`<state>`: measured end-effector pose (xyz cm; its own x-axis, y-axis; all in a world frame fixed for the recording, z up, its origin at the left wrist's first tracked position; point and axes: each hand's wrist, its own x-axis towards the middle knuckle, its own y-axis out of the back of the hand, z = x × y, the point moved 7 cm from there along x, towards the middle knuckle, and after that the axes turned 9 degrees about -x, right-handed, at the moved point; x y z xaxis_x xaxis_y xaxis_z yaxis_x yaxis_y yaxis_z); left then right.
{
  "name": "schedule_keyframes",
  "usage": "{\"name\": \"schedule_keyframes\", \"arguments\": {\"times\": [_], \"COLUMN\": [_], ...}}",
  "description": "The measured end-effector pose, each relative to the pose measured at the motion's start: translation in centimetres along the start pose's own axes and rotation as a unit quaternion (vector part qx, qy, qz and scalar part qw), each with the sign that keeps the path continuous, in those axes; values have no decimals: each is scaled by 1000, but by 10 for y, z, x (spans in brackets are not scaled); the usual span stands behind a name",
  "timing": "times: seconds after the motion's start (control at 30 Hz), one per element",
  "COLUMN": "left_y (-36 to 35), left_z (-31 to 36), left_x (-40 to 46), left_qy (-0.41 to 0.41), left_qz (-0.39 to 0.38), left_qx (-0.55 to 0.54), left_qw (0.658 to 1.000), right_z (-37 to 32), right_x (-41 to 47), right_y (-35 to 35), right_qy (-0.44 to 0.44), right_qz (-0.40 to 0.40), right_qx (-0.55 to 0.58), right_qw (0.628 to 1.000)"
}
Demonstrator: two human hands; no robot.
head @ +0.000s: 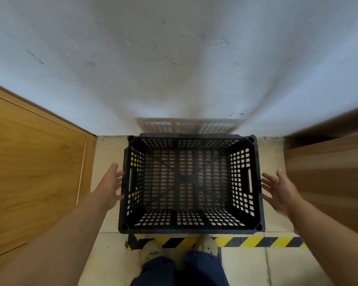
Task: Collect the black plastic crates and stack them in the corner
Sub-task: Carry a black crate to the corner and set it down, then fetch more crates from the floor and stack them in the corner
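Head view. A black plastic crate [190,183], empty and upright, stands on the tiled floor [244,265] against the white wall [174,58], between a wooden door [35,162] and a wooden panel [329,172]. Its long axis runs left to right. The left hand [112,182] and right hand [281,190], both spread open and holding nothing, flank its short, handled ends; the left fingertips lie nearer, almost touching.

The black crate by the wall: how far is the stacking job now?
Done: one black crate sits on the floor against the white wall. In hand: nothing; the left hand and right hand are open beside it. Left: no other crates are visible, so I cannot tell.
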<state>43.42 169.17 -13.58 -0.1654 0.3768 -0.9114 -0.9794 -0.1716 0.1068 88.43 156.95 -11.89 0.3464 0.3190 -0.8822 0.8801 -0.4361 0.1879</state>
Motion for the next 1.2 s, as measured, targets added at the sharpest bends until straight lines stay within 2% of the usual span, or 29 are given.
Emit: {"name": "schedule_keyframes", "arguments": {"times": [0.3, 0.7, 0.97, 1.2], "left_y": [-52, -100, -100, -106], "left_z": [32, 65, 60, 31], "left_x": [-129, -302, -388, -436], "left_qy": [-12, -31, -50, -59], "left_qz": [-87, -159, -221, -260], "left_qx": [28, 25, 102, 230], "left_qw": [996, 987, 969, 936], "right_z": [-40, -77, -41, 44], "right_x": [-106, -283, -392, -467], "right_y": [20, 65, 77, 101], "right_qy": [-44, -1, 17, -5], "right_qz": [-10, 19, 65, 129], "right_qx": [40, 39, 106, 196], "right_qw": [998, 999, 992, 972]}}
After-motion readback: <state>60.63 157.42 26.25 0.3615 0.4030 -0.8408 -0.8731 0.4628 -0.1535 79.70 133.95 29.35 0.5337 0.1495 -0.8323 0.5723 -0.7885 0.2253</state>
